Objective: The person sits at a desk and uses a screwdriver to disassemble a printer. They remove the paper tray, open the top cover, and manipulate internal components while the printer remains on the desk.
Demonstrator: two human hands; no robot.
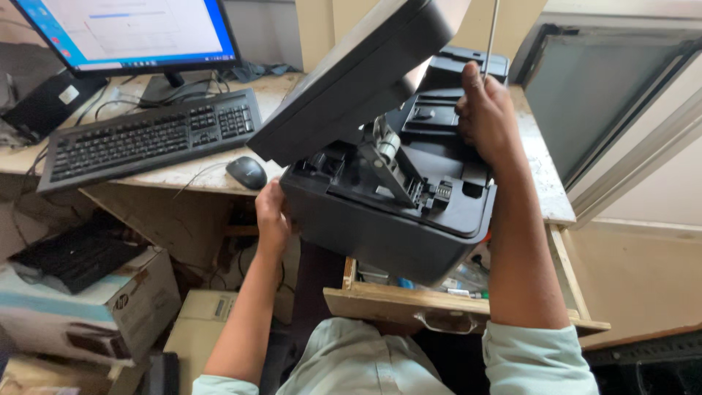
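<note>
A black printer (395, 212) rests over the desk's front edge with its scanner lid (351, 80) swung up, showing the inner parts. My left hand (272, 216) grips the printer's lower left corner. My right hand (484, 113) is closed around a thin metal tool shaft (492, 33) that rises straight up above the printer's open top. The tool's tip is hidden behind my hand.
A black keyboard (146, 135), a mouse (246, 172) and a lit monitor (128, 33) sit on the worn desk (545, 172) to the left. An open wooden drawer (409, 300) with small items is under the printer. Cardboard boxes (110, 300) stand on the floor at left.
</note>
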